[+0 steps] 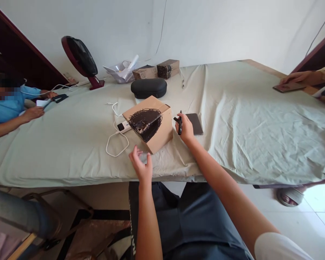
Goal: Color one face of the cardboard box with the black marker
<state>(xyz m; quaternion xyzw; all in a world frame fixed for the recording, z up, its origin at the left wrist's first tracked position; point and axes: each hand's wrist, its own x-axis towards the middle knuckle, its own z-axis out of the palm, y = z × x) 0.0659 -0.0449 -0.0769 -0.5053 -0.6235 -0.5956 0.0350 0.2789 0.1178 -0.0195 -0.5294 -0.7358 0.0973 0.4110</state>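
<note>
A small cardboard box (154, 139) with heavy black scribbles on its top and front stands on the cloth-covered table (233, 119). My right hand (184, 128) is just right of the box, closed around a black marker (180, 124) held upright. My left hand (141, 164) hovers near the table's front edge, just below the box's corner, with fingers curled loosely apart and nothing in them. A dark phone (195, 123) lies flat beside my right hand.
A white power bank (124, 126) with a looped white cable lies left of the box. Behind are a black case (148, 87), two small boxes (156, 70), a fan (81, 59) and a plastic bag. One person sits at the left, another person's hand (296, 77) rests at the far right.
</note>
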